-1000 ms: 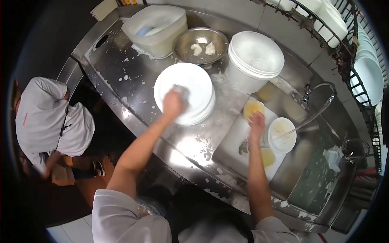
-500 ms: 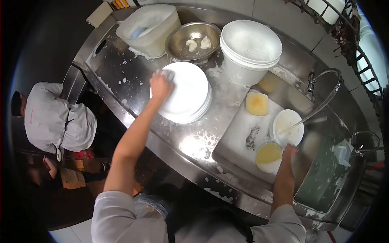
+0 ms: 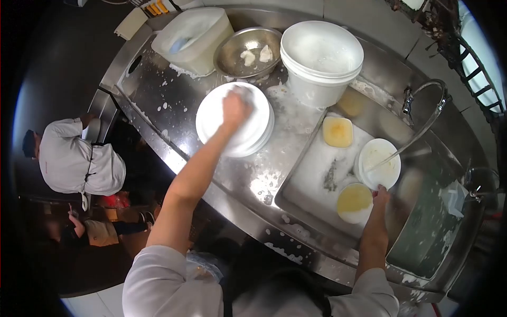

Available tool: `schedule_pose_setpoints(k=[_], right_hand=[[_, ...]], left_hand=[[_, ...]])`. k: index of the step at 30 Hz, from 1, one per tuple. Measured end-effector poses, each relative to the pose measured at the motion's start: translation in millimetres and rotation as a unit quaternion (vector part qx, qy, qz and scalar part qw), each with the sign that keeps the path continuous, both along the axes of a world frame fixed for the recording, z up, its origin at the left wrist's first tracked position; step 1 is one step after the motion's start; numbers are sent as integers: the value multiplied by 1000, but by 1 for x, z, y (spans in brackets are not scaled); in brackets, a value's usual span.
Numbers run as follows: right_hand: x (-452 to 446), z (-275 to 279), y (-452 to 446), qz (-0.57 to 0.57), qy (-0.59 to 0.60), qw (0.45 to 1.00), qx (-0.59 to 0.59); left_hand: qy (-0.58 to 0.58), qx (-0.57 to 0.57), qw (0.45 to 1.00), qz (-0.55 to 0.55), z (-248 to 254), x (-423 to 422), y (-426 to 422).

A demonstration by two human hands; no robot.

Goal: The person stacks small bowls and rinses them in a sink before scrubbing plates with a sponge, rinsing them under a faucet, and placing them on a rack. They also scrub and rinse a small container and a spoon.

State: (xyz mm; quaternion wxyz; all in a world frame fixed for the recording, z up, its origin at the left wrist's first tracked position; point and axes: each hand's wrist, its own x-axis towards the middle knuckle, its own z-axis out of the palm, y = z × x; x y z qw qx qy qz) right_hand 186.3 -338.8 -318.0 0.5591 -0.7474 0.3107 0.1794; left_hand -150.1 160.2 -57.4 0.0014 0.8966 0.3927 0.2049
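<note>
A stack of white round plates sits on the stainless-steel counter, left of the sink. The plates look stiff, smooth and breakable, probably slippery when wet; the stack is likely heavy, best held from opposite sides beneath the lowest rim. The person's left hand, blurred, is closed over what looks like a grey scrubbing pad on the top plate. The right hand touches the near edge of a white round tub in the sink, where water runs in; whether it grips cannot be told. Beside that tub are a squarish yellow-filled container and a round one. Behind the plates stand a translucent plastic bin, a steel bowl and a white bucket. Far left, a co-worker in a pale shirt faces away.
</note>
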Motion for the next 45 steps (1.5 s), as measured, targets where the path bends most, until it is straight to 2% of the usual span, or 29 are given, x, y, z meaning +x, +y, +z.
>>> schedule_pose_setpoints(k=[2, 5, 7, 8, 9, 10, 11, 12, 13, 14, 15, 16, 17, 19, 22, 23, 25, 26, 27, 28, 30, 32, 34, 35, 36, 39, 41, 44, 45], right_hand=[[0, -5, -5, -1, 2, 998, 56], [-14, -22, 0, -38, -123, 976, 177], [-17, -56, 3, -145, -153, 958, 193], [-12, -61, 5, -205, -173, 942, 200], [-24, -25, 15, -197, -104, 905, 363], [-24, -46, 8, -116, -62, 837, 532], [-27, -74, 8, -104, -116, 847, 508], [-23, -63, 17, -85, -89, 910, 397], [-30, -36, 33, -133, -61, 854, 499], [-38, -10, 49, -201, -3, 875, 441], [-42, -23, 46, -107, 6, 858, 502], [-47, 1, 55, -76, -20, 879, 471], [-54, 33, 66, -43, -41, 896, 440], [-51, 70, 75, 20, -138, 949, 283], [-36, 154, 89, 230, -230, 945, -21], [-33, 188, 96, 311, -248, 908, -131], [-34, 232, 117, 379, -381, 818, -206], [-29, 244, 121, 406, -369, 807, -220], [-26, 255, 125, 432, -356, 795, -235], [-26, 261, 127, 457, -344, 782, -248], [-26, 266, 123, 403, -356, 806, -248], [-24, 262, 105, 368, -364, 823, -234], [-29, 250, 91, 271, -328, 893, -147], [-35, 242, 85, 220, -298, 926, -79], [-41, 235, 80, 166, -264, 950, -10], [-79, 211, 78, 59, -256, 954, 143], [-110, 211, 75, 131, -249, 951, 127], [-115, 212, 73, 211, -195, 957, 40], [-113, 213, 73, 232, -171, 958, 0]], left_hand=[[-52, -3, 990, -134, 12, -13, -47], [-74, -53, 985, -146, 5, -67, -20], [120, -35, 988, 86, 33, -76, 22], [79, -30, 992, 94, 36, -70, 49], [8, -8, 998, 63, 47, -48, 62], [-71, 7, 997, 9, 68, -12, 58], [-128, 24, 986, -104, 93, 29, 47], [-169, 35, 971, -167, 124, 73, 12], [-208, 59, 947, -237, 140, 111, -4], [-188, 94, 946, -247, 151, 142, -21], [-100, 115, 955, -253, 132, 170, -10], [-13, 146, 957, -252, 119, 197, 6], [123, 37, 964, -234, 119, 215, 7], [392, -177, 886, -173, 115, 237, 4], [492, -284, 801, -188, 98, 249, 19], [452, -303, 815, -199, 105, 250, 17], [370, -343, 836, -217, 122, 240, 8], [328, -363, 843, -223, 126, 234, 6], [239, -253, 897, -272, 103, 240, 35], [125, -190, 946, -230, 123, 230, 9], [-141, -109, 957, -230, 160, 200, -47], [-202, -174, 935, -232, 158, 173, -108], [-247, -287, 866, -326, 113, 160, -168], [-225, -205, 892, -334, 83, 158, -205], [-226, -194, 874, -385, 53, 155, -237], [-116, -74, 952, -275, -24, 147, -293], [-111, -72, 985, -111, -40, 163, -285], [-212, -244, 934, -152, -61, 209, -291], [-15, -210, 942, -262, -58, 195, -311]])
